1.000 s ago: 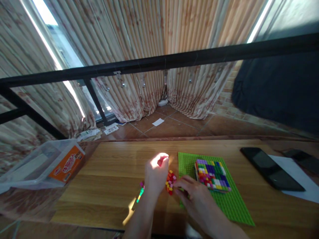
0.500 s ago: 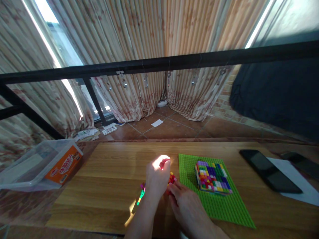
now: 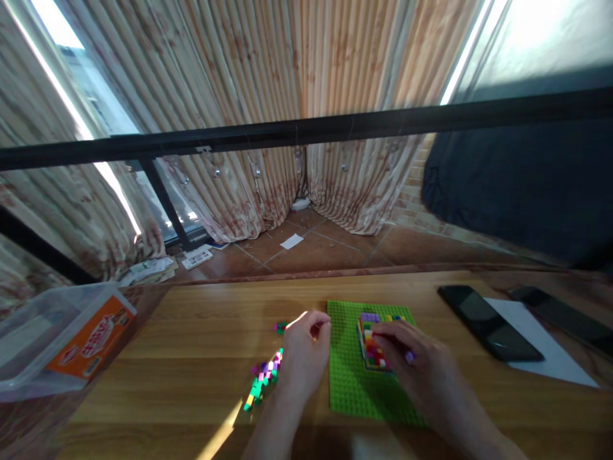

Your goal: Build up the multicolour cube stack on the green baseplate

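Note:
A layered block of small multicoloured toy bricks point(image 3: 368, 342) sits on a green studded baseplate point(image 3: 345, 377). My right hand point(image 3: 426, 364) covers its right side, thumb and fingertips pinched together at the top layer. They seem to hold a small brick, largely hidden; a purple bit shows between the fingers. Left of the baseplate is my left hand point(image 3: 304, 348), raised over the table with fingers curled into a pinch; what is in them is hidden. Loose bricks point(image 3: 263, 377), green, pink, purple and white, lie beside my left wrist, and several more point(image 3: 280, 327) are just beyond.
A clear plastic bin point(image 3: 52, 338) with an orange label stands at the left. On the right, a black phone point(image 3: 488, 322) partly covers white paper point(image 3: 565, 370), with another dark device point(image 3: 565, 316) beside it. A dark rail point(image 3: 268, 135) runs beyond the wooden table point(image 3: 191, 358).
My right hand has moved right, from beside my left hand to the brick block. The red bricks between the hands are out of sight. The view has swung slightly right.

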`<action>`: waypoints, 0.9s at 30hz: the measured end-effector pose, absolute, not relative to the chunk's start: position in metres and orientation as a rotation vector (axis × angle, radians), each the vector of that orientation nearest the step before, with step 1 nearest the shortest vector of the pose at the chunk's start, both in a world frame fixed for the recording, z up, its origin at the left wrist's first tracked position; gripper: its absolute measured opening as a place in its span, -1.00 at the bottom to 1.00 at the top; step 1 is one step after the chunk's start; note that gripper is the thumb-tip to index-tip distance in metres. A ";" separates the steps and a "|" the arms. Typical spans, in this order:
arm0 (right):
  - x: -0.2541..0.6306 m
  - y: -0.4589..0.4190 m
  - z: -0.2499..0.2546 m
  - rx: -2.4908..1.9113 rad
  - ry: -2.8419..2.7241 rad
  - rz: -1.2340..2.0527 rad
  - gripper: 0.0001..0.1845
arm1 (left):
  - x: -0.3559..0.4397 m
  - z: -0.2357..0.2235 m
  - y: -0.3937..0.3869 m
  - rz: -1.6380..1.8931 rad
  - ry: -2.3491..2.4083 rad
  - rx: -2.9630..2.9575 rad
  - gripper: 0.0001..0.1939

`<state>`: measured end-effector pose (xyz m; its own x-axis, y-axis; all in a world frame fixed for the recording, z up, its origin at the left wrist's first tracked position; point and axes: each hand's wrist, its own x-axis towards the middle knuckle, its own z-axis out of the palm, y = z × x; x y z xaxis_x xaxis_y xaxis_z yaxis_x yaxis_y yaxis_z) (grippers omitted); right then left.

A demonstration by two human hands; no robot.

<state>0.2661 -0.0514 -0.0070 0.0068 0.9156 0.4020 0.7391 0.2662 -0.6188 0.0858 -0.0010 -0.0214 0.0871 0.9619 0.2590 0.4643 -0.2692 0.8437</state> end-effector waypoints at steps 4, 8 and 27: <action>0.296 -0.047 -0.012 -1.644 -1.722 0.249 -0.82 | 0.100 -0.024 -0.005 0.990 1.322 1.865 -0.85; 0.303 -0.045 -0.020 -1.672 -1.721 0.273 -0.83 | 0.114 -0.024 -0.008 0.954 1.290 1.879 -0.87; 0.298 -0.034 -0.042 -1.643 -1.631 0.349 -0.91 | 0.125 -0.027 -0.012 0.902 1.238 1.884 -0.83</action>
<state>0.2978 -0.0341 -0.0421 0.1392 0.9363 0.3225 0.7223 0.1268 -0.6799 0.1248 -0.0120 -0.0274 0.3010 0.9378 0.1728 0.4517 -0.2998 0.8403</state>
